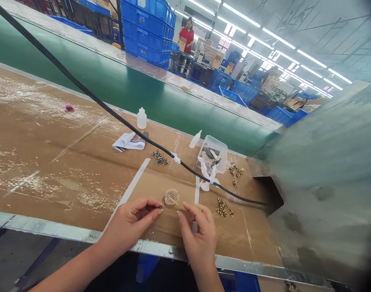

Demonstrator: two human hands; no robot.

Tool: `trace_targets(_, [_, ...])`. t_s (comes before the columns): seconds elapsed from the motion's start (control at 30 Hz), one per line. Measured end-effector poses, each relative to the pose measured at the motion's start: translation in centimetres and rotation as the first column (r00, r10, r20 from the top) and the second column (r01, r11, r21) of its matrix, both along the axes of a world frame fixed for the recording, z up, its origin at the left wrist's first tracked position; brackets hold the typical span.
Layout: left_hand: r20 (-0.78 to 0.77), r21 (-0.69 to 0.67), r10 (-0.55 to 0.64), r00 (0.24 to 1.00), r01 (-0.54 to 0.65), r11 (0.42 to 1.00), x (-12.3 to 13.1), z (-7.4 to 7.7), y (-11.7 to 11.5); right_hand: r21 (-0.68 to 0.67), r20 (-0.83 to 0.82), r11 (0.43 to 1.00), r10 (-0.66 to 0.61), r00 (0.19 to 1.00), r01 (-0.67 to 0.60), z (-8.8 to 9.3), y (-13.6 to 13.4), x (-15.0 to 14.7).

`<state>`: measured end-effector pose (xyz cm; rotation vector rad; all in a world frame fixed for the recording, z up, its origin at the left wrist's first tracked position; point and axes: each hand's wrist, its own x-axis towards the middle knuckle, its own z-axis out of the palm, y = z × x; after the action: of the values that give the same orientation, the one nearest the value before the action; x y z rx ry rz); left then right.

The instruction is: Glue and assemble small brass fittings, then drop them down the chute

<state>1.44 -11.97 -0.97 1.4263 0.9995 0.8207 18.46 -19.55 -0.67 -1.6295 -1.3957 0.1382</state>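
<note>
My left hand is closed in a pinch above the cardboard-covered bench; a tiny dark bit shows at its fingertips, too small to name. Facing it, my right hand has thumb and forefinger apart, with nothing visible between them. Just beyond both hands stands a small round clear dish with a thin pale stick leaning in it. Small brass-coloured metal parts lie in a loose pile to the right of my right hand. Farther back, left of centre, is a cluster of blue and brass parts.
A black cable crosses the view diagonally above the bench. Behind the dish are a clear plastic box, a white squeeze bottle, and a white strip. A green conveyor belt runs behind; a metal panel stands right.
</note>
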Motion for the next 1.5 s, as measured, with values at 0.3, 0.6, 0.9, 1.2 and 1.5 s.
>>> trace_targets(0.3, [-0.002,0.01,-0.058,0.998,0.058,0.998,0.0,-0.7,-0.1,-0.021,0.057,0.998,0.053,0.997,-0.052,0.6,1.6,-0.1])
trace_targets(0.6, [-0.025,0.032,-0.023,0.999,0.023,0.999,0.1,-0.7,-0.3,-0.074,0.007,0.994,0.085,0.996,-0.084,1.0,2.0,0.1])
trace_targets(0.9, [-0.099,0.065,-0.019,0.995,0.025,0.998,0.1,-0.6,-0.3,-0.02,-0.146,0.997,0.072,0.987,-0.075,3.0,0.8,0.7])
trace_targets(1.2, [-0.116,0.108,-0.002,0.993,0.014,0.994,0.2,-0.1,-0.3,-0.045,-0.089,0.99,0.133,0.987,-0.137,3.6,0.6,-0.4])
trace_targets(1.5, [-0.135,0.141,-0.01,0.991,0.03,0.99,0.1,0.1,-0.4,-0.002,0.083,0.986,0.169,0.982,-0.17,4.3,0.5,-0.7])
